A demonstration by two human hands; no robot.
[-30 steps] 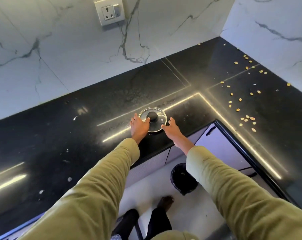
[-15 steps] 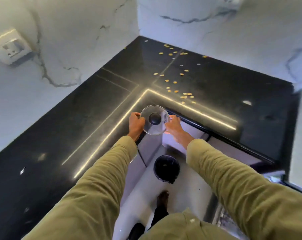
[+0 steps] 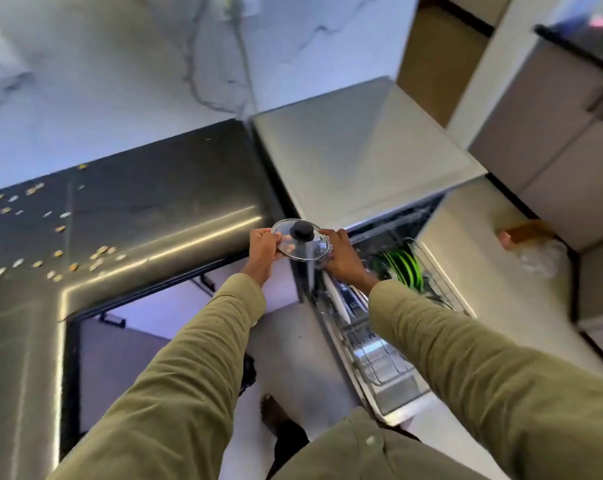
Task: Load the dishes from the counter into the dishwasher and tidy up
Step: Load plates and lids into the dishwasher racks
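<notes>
A: Lid [image 3: 300, 241] first: where does it sit right now?

B: Off the counter [image 3: 137, 216], in the air just beside the dishwasher [image 3: 358, 150], above the near end of its pulled-out rack [image 3: 379, 355]. Left hand [image 3: 263, 249] grips the rim on the side away from the dishwasher, right hand [image 3: 341, 254] grips the side toward it. Fingers of both curl under the glass, thumbs on top. The knob [image 3: 301, 230] faces up.

A: So how should it go in?

B: I'd keep both hands on the rim until the lid is low over the rack, then tip it on edge and slide it between the tines, knob turned sideways. Glass is slick, so I wouldn't let go with one hand early.

A: Any spot to avoid?

B: The green plates [image 3: 402, 268] stand in the rack's far part, close to the dishwasher's mouth. The nearer part looks free, though blur hides the tines there.

A: And afterwards?

B: Crumbs [image 3: 68, 258] lie scattered on the counter, well away from the dishwasher; those probably need wiping.
</notes>
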